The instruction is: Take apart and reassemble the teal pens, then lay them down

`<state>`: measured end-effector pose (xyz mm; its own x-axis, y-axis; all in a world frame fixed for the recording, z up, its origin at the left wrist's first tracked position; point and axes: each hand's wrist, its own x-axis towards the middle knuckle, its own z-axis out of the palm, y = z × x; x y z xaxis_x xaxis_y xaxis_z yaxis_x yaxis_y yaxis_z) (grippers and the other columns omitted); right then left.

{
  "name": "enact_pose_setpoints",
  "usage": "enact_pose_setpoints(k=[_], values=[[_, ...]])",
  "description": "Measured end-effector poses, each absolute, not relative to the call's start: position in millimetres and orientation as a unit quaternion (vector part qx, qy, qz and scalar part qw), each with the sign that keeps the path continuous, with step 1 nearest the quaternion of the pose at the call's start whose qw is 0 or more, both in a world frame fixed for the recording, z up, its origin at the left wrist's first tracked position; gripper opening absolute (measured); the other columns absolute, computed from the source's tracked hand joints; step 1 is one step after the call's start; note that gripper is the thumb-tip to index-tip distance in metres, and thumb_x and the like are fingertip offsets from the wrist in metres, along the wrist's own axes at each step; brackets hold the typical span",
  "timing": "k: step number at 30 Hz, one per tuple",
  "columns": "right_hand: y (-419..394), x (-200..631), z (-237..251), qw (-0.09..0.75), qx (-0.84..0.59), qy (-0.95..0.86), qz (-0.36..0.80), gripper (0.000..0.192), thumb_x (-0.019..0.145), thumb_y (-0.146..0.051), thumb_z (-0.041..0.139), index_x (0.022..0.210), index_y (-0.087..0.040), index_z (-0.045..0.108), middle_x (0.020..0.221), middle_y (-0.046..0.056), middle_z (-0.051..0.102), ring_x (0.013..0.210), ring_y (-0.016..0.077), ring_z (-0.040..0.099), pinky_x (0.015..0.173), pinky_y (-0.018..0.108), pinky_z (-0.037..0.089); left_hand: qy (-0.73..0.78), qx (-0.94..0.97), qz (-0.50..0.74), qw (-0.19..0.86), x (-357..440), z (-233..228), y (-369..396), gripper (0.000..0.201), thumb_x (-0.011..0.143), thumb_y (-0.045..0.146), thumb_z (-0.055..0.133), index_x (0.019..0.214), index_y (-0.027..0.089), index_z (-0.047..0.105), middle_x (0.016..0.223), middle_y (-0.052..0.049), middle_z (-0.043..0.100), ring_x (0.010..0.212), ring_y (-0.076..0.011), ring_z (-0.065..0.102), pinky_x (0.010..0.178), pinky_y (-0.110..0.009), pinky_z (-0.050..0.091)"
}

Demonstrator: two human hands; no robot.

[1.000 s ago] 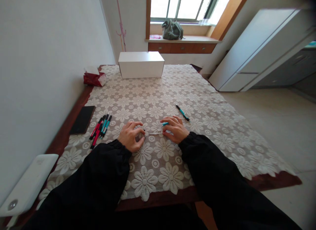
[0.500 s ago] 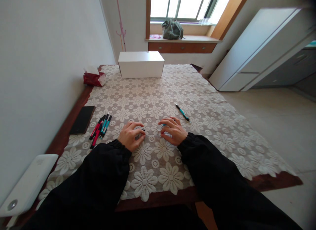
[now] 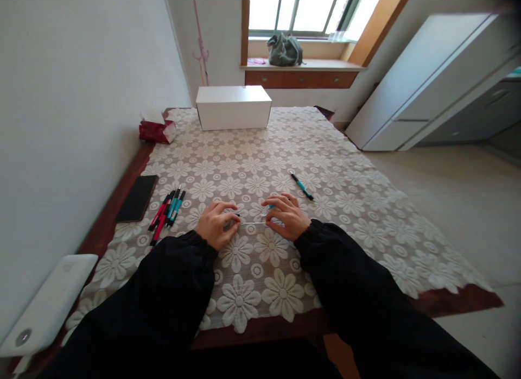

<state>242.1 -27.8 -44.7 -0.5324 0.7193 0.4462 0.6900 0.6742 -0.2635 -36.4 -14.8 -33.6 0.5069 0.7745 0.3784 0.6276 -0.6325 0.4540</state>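
At the far left, a white case (image 3: 49,305) lies near the wall. Next come a black slab (image 3: 137,198) and, farther back, a red pack (image 3: 157,131). Then there is a little heap of red and blue pens (image 3: 166,213), all with black parts, on the lacy cloth (image 3: 334,145) that covers the surface (image 3: 260,334).

The left hand (image 3: 238,216) is curled, with only a narrow gap from thumb to finger. A small dark bit (image 3: 237,214) shows at its fingertips. I cannot tell if this hand grips it.

Between the two hands is the rod (image 3: 253,223). It looks very thin, straight and pale, and it lies almost level from side to side. Its left end is hidden or too small to see well.

I think the step now is lining up the rod between the hands. The next move seems to call for a soft pinch, good aim and no shaking.

The right hand (image 3: 266,216) seems to pinch the rod's right end. A blue bit (image 3: 271,206) peeks out under its fingers. Past it, one loose pen (image 3: 302,185) lies tilted on the cloth.
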Motion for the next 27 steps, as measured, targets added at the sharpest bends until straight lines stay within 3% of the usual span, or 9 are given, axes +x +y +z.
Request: enact_pose_setpoints(k=[27], values=[[-37,221,-44,0.278,-0.419,-0.863,0.055,0.007,0.092,-0.027,0.066,0.086,-0.026,0.070,0.127,0.002,0.069,0.125,0.0251,0.055,0.116,0.049,0.028,0.359,0.884,0.264,0.140,-36,-34,-14,0.008,0.089,0.028,0.068,0.088,0.026,0.076,0.115,-0.005,0.072,0.115,-0.0254,0.060,0.104,-0.047,0.049]])
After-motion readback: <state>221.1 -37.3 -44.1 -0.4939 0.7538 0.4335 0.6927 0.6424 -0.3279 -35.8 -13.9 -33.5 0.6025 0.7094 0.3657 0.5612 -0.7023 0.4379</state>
